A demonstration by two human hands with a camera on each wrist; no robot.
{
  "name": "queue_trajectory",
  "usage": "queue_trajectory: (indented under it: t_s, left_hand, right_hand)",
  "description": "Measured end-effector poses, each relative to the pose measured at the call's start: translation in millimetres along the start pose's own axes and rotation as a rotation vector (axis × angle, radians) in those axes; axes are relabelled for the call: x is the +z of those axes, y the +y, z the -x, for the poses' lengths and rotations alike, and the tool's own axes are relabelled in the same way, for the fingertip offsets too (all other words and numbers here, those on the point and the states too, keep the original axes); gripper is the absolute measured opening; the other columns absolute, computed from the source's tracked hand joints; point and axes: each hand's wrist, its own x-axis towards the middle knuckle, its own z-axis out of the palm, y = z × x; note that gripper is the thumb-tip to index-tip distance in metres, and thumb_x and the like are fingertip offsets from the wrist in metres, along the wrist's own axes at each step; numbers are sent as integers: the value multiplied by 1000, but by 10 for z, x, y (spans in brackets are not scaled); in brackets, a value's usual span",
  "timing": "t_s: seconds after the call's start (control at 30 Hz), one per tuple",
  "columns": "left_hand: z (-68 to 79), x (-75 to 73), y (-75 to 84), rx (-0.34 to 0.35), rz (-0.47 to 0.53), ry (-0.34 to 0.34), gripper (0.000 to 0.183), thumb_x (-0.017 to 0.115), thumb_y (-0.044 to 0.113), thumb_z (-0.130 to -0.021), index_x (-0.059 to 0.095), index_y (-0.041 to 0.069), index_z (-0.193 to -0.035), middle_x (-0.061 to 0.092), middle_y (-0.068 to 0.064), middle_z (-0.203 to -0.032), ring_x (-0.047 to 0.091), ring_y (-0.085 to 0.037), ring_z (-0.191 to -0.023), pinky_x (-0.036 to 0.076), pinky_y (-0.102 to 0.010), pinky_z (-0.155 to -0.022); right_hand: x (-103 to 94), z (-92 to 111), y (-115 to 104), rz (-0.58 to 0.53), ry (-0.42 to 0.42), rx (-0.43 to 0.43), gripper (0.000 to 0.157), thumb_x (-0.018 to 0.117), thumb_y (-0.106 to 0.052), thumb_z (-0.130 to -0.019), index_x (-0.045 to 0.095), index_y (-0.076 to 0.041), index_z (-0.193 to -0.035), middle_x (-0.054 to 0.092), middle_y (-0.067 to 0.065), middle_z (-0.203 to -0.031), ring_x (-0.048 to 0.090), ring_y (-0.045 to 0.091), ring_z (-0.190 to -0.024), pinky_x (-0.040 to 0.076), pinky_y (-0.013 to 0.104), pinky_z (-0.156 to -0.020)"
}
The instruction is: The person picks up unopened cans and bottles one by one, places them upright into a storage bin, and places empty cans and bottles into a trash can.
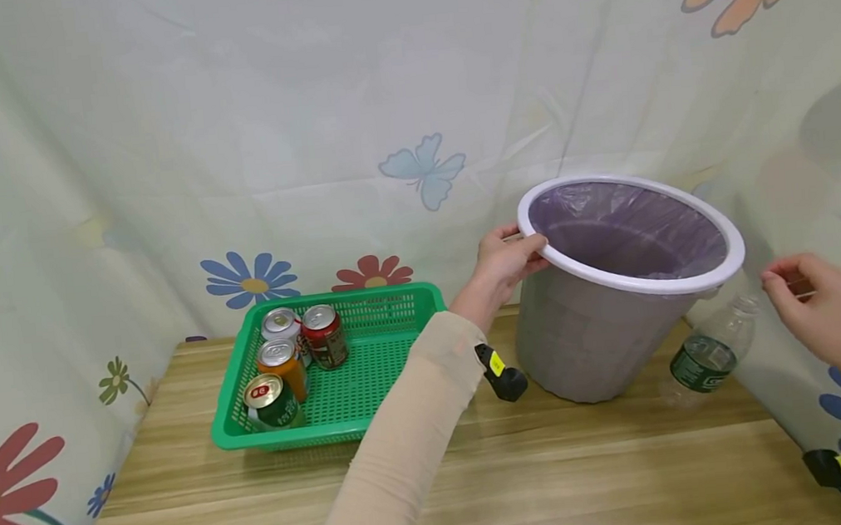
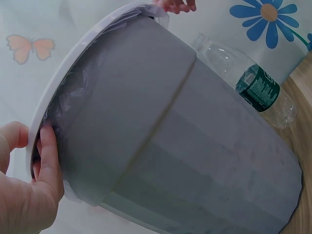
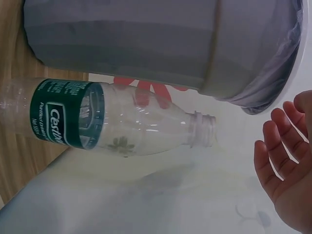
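My left hand (image 1: pixel 505 267) grips the white rim of a grey trash bin (image 1: pixel 592 331), thumb on one side and fingers on the other. The left wrist view shows those fingers (image 2: pixel 48 151) tucked beneath the rim, against the liner bag. Beside the bin, on its right, stands a clear plastic bottle (image 1: pixel 708 354) with a green label and no cap. Near the bottle's neck hovers my right hand (image 1: pixel 830 310), holding nothing, its fingers loosely bent. In the right wrist view a gap separates the fingers (image 3: pixel 275 151) from the bottle (image 3: pixel 146 117).
A green plastic basket (image 1: pixel 370 375) sits left of the bin on the wooden table (image 1: pixel 559 475). Several drink cans stand inside its left part, among them a red can (image 1: pixel 325 337) and an orange can (image 1: pixel 283 366). A patterned curtain (image 1: pixel 305 139) hangs behind and at both sides.
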Motion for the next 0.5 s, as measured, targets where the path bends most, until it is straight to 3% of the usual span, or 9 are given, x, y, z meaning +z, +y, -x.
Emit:
queue_trajectory:
  t_s: [0.27,0.5]
  left_hand:
    - [11,-4,4,5,6,-2,43,62,-5,-78,49,1,-118,63,-7,-86,61,-17,-64,56,-31,-67]
    - [1,4,-3,4,-7,-1,44,63,-4,-78,49,1,-120,64,-8,-88,62,-18,-67,56,-31,-68]
  right_hand:
    - [79,163,78,-8,8,56,20,53,-11,-90,56,8,-98,59,27,-89,26,-28,-70,27,-3,-55]
    - [129,264,174,-23,7,144,24,50,-15,-92,56,6,-101,56,4,-82,30,-23,-67,31,2,-52]
